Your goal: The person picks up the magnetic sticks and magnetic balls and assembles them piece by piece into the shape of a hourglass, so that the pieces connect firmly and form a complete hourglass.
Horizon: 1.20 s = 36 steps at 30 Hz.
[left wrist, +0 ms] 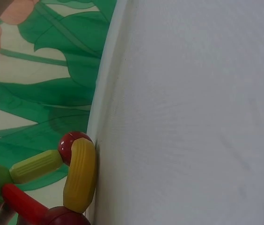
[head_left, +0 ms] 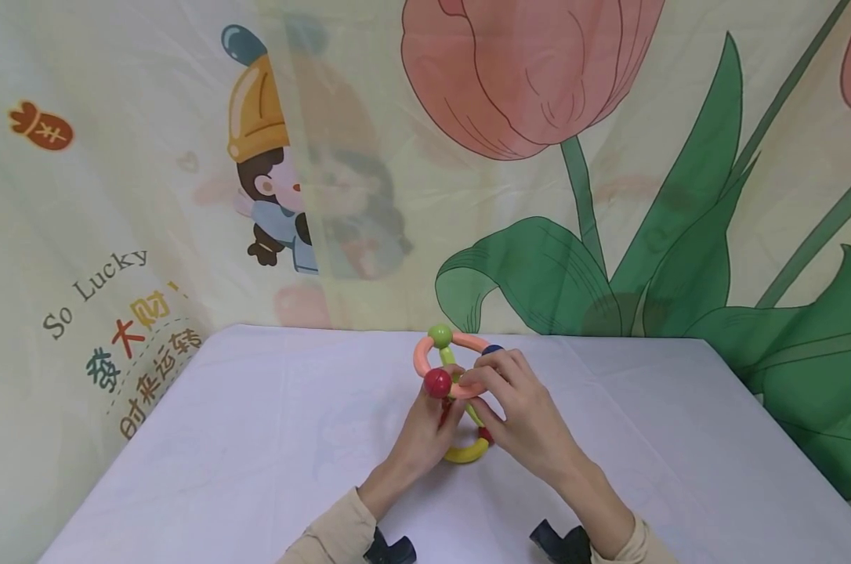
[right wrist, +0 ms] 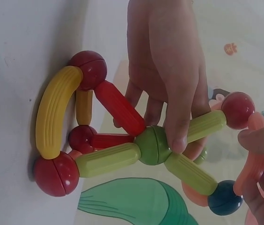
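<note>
A toy of balls and ribbed sticks stands on the table, its base a yellow curved stick [right wrist: 57,112] between red balls. At its middle is a green ball [right wrist: 153,146] where red and light-green sticks meet. My left hand [head_left: 425,427] holds the toy there, thumb against the green ball and fingers behind a light-green stick [right wrist: 207,126]. My right hand [head_left: 520,411] pinches a pink curved stick [right wrist: 253,173] spanning the upper red ball [right wrist: 238,110] and a blue ball [right wrist: 225,197]. Another green ball [head_left: 439,336] tops the far side. The left wrist view catches only the toy's lower part.
A white cloth covers the table [head_left: 256,439]. Behind it hangs a curtain [head_left: 369,298] printed with tulips and a cartoon figure. Two black straps [head_left: 563,542] show near the wrists at the front edge.
</note>
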Available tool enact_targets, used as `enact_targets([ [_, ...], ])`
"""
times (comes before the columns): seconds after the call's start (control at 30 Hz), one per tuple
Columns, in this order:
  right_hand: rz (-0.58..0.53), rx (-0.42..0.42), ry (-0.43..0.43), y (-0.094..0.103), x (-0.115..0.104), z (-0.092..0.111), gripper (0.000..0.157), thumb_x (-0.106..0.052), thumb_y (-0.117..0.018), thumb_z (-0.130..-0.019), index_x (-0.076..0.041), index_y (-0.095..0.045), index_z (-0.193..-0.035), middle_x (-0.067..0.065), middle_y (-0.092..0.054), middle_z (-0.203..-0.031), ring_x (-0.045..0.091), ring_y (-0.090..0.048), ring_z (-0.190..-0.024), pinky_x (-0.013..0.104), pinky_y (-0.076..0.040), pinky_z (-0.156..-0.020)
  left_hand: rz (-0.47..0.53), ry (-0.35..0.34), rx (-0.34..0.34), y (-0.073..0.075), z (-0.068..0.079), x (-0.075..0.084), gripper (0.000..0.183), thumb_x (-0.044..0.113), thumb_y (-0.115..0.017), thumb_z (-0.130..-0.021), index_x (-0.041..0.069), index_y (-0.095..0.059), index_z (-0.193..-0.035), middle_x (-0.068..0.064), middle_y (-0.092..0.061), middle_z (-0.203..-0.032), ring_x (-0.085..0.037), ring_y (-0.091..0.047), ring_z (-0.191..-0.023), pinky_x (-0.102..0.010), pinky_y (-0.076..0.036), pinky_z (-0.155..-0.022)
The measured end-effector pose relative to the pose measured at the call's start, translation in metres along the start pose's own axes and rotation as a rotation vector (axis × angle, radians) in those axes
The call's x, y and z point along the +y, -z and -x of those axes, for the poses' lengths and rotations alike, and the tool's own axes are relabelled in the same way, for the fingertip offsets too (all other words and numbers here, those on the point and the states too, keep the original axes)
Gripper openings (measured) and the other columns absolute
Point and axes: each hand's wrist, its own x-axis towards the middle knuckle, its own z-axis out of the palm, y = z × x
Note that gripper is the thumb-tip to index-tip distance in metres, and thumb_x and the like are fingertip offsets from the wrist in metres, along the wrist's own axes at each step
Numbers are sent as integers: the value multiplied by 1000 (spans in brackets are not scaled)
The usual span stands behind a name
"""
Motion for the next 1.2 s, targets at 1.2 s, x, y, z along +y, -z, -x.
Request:
enact_targets([
  [1.2,62,27,-25,-7,-6,1,29,-5,-79,-73,-14,-62,-94,-1,-54,-96,15,-45,-91,22,-48,-60,45,-14,-8,0,-1,-1,39,18,-56,-94,21,-41,-130,3,-51,-107,-8,-44,-70,-19,-43,-63],
])
